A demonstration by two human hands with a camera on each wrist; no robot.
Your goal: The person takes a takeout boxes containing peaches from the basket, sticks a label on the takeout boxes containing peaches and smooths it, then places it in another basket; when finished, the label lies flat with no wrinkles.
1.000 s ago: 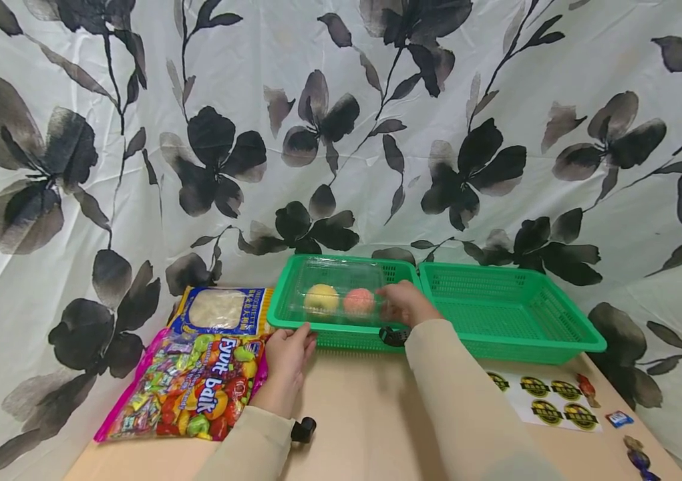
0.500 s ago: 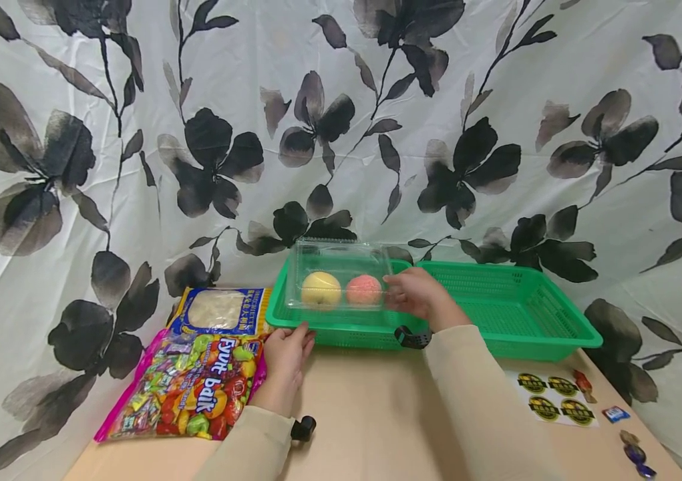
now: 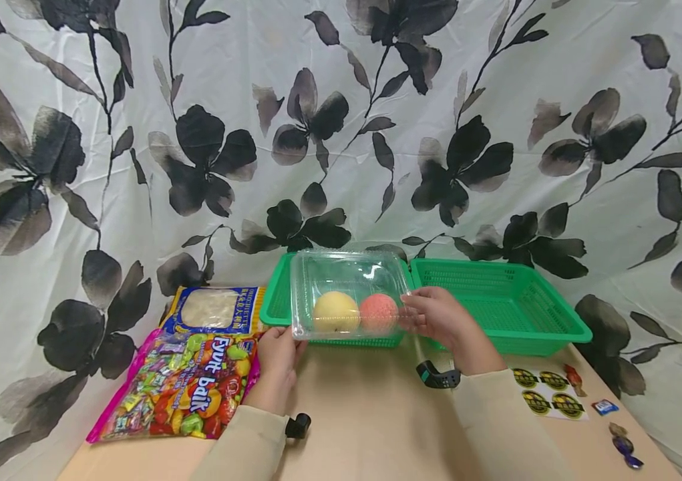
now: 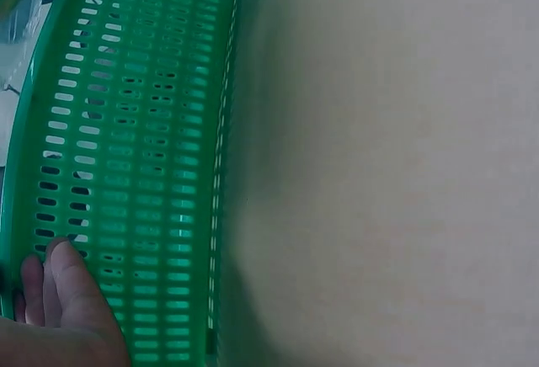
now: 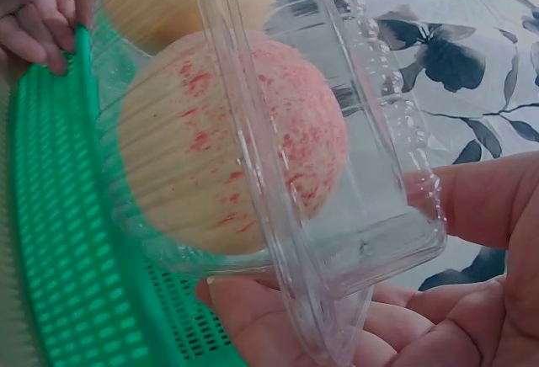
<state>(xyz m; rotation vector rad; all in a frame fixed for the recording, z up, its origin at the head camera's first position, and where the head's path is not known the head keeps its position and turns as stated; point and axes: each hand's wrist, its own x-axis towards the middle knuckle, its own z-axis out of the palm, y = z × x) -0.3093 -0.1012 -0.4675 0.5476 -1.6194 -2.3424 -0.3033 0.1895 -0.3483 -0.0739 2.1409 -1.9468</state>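
My right hand (image 3: 449, 324) grips the right edge of a clear plastic clamshell box (image 3: 349, 272). The box is held up over the front of the left green basket (image 3: 274, 307), tilted so its top shows. Inside lie a yellow round fruit (image 3: 336, 312) and a pink-red, peach-like fruit (image 3: 379, 314), whose speckled skin shows in the right wrist view. At that basket's front left corner, my left hand (image 3: 277, 361) holds the rim; its thumb (image 4: 74, 287) lies against the slotted outer wall. The box hides much of this basket's inside.
A second green basket (image 3: 503, 307) stands to the right. On the left lie a Fruit balk candy bag (image 3: 184, 387) and a blue-and-yellow pasta pack (image 3: 214, 310). A sticker sheet (image 3: 548, 394) and several wrapped sweets (image 3: 605, 407) lie at the right edge. A floral cloth hangs behind.
My right hand has lifted the clamshell box out of the left basket and brought it nearer, with both fruits inside. My left hand has stayed at the basket corner.
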